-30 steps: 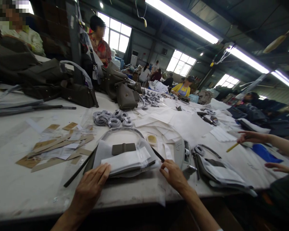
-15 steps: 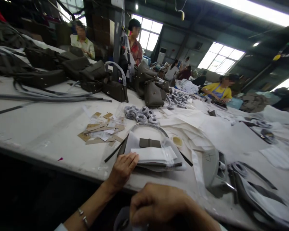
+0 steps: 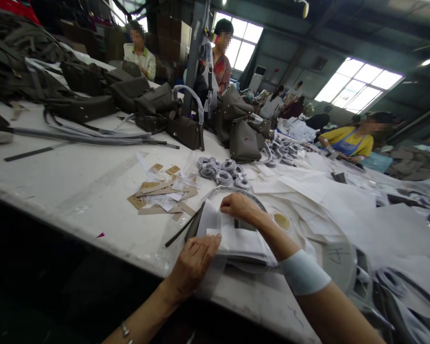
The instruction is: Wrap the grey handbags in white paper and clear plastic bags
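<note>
A dark grey handbag (image 3: 193,229) lies flat at the table's near edge, partly wrapped in thin clear film, its wrapped handle arching toward the far side. Folded white paper (image 3: 249,241) covers its front. My left hand (image 3: 197,260) rests on the near left edge of that paper, fingers extended and lying flat. Over the bag, my right hand (image 3: 241,208) has its fingers curled closed at the upper end of a white strip (image 3: 228,231), which runs down toward my left fingertips. My right forearm hides the bag's right side.
Cardboard tags (image 3: 161,191) lie in a loose pile left of the bag. Several coiled grey straps (image 3: 224,177) sit beyond it. Finished-looking handbags (image 3: 245,141) crowd the back around a post (image 3: 194,57). White sheets (image 3: 301,191) spread rightward. Co-workers (image 3: 347,138) are across the table.
My right hand has risen from below the table edge to over the bag and now holds the white strip. My left hand stays at the paper's edge. The view has shifted.
</note>
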`<state>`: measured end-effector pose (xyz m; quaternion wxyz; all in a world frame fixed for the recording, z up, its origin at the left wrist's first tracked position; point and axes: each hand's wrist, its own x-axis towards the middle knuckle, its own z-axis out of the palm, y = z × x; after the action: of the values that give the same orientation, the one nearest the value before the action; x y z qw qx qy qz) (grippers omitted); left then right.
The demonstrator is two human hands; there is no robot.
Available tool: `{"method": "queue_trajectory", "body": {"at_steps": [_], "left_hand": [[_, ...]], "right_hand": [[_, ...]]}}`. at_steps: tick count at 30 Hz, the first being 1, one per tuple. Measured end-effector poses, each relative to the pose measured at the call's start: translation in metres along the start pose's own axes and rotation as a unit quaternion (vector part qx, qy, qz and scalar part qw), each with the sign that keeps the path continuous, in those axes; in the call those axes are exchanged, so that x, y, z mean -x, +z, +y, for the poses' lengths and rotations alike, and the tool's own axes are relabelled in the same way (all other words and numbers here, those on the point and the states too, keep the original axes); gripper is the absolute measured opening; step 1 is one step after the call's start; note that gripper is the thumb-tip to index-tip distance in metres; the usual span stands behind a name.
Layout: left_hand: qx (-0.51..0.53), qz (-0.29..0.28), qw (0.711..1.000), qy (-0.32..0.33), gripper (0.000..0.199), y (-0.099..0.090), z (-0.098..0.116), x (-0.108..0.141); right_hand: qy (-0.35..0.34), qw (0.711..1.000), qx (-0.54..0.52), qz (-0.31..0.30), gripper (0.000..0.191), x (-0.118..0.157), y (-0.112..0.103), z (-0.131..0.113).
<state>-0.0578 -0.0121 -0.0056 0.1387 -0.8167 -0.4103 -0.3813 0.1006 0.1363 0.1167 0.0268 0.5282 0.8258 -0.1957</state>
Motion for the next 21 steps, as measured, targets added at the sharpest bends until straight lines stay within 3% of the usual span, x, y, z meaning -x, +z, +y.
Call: {"method": "queue_trajectory", "body": {"at_steps": [5, 8, 13, 16, 18, 19, 20, 21], "left_hand": [[-0.024, 0.002, 1.000, 0.010, 0.041, -0.001, 0.000, -0.003], [-0.025, 0.009, 1.000, 0.008, 0.038, -0.003, 0.000, -0.005], [0.000, 0.019, 1.000, -0.001, 0.032, -0.003, 0.000, -0.005], [0.017, 0.030, 0.999, -0.028, 0.032, -0.002, 0.000, -0.003], [0.037, 0.049, 0.996, -0.058, 0.037, -0.001, -0.002, -0.002], [0.049, 0.059, 0.994, -0.077, 0.041, 0.000, -0.003, -0.001], [0.064, 0.070, 0.991, -0.099, 0.045, 0.000, -0.004, 0.000], [0.079, 0.080, 0.987, -0.119, 0.047, 0.000, -0.006, 0.000]], "right_hand": [[0.011, 0.999, -0.041, 0.026, 0.012, -0.030, 0.013, 0.005], [0.035, 0.993, -0.081, 0.077, 0.015, -0.044, 0.026, 0.008], [0.088, 0.968, -0.149, 0.184, 0.041, -0.050, 0.031, 0.013], [0.061, 0.939, -0.221, 0.256, 0.046, -0.018, 0.009, 0.012], [0.001, 0.886, -0.347, 0.306, 0.038, 0.026, -0.010, 0.008], [-0.021, 0.864, -0.406, 0.297, 0.034, 0.054, -0.018, 0.005], [-0.042, 0.861, -0.438, 0.256, 0.030, 0.082, -0.024, 0.002], [-0.076, 0.874, -0.446, 0.177, 0.031, 0.110, -0.026, 0.000]]}}
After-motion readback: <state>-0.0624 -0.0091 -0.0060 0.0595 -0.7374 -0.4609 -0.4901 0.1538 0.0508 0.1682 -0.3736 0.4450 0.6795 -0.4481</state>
